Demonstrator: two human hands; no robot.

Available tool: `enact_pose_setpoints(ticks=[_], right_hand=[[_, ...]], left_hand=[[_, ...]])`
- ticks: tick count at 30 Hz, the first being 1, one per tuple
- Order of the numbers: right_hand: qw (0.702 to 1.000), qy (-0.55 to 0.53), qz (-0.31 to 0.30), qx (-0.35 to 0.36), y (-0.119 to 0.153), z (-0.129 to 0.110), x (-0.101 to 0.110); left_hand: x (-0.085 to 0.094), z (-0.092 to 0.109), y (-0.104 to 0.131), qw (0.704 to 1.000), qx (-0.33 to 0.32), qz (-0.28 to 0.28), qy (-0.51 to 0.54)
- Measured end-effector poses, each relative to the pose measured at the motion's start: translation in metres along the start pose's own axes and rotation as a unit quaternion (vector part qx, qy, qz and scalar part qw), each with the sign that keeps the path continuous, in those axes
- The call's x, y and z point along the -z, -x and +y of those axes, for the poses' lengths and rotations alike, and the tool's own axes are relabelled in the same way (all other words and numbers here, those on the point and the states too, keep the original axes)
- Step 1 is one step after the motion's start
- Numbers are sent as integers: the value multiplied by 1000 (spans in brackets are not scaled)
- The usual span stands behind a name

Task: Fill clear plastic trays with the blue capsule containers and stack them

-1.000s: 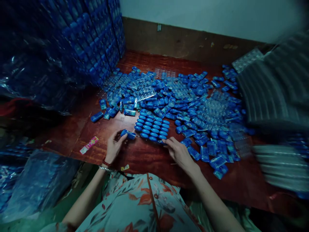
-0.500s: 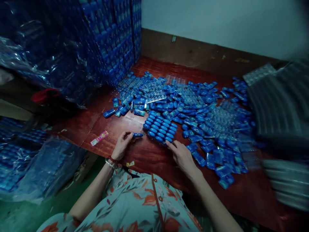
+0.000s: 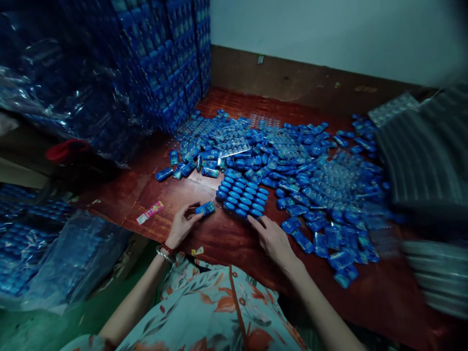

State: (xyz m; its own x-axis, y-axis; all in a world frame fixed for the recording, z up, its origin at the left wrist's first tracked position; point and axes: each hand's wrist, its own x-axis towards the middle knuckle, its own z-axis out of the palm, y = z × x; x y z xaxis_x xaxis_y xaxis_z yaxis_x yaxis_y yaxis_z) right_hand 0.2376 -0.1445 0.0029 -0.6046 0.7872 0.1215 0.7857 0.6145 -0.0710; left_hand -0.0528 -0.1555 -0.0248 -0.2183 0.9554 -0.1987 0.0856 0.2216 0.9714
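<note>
A reddish-brown wooden table (image 3: 142, 190) carries a loose pile of small blue wrapped packs (image 3: 292, 161). The left hand (image 3: 181, 225), partly closed, grips one small blue rectangular pack (image 3: 205, 209) between thumb and fingers. The right hand (image 3: 275, 240), loosely curled, has its fingertips at the near edge of the block of glossy blue oval-ended pieces (image 3: 243, 194), right of that pack.

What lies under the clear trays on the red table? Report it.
Blue packs show around and partly through the clear trays; how many lie beneath is hidden.
</note>
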Motion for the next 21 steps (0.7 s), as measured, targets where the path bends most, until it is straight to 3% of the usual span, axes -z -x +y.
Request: enact_pose_setpoints(ticks=[2, 5, 8, 10, 13, 16, 18, 21], right_hand=[[1000, -8, 7, -10, 2, -1, -4], [999, -24, 14, -16, 2, -1, -7], [999, -38, 11, -10, 1, 0, -4], [999, -49, 3, -6, -1, 2, 0], [998, -57, -5, -7, -5, 5, 6], [999, -49, -9, -6, -8, 8, 9], [999, -35, -7, -6, -9, 8, 8], [999, -24, 32, -23, -9, 8, 1]], left_hand=[[0, 3, 0, 999, -25, 26, -26], [-1, 13, -4, 979, -150, 30, -133], [-4, 21, -11, 920, -301, -86, -237], [-6, 23, -17, 868, -364, -174, -289], [-8, 26, -24, 811, -393, -249, -355], [-9, 37, -33, 777, -383, -309, -392], [-10, 46, -38, 763, -375, -344, -398], [-13, 51, -42, 760, -385, -352, -387]])
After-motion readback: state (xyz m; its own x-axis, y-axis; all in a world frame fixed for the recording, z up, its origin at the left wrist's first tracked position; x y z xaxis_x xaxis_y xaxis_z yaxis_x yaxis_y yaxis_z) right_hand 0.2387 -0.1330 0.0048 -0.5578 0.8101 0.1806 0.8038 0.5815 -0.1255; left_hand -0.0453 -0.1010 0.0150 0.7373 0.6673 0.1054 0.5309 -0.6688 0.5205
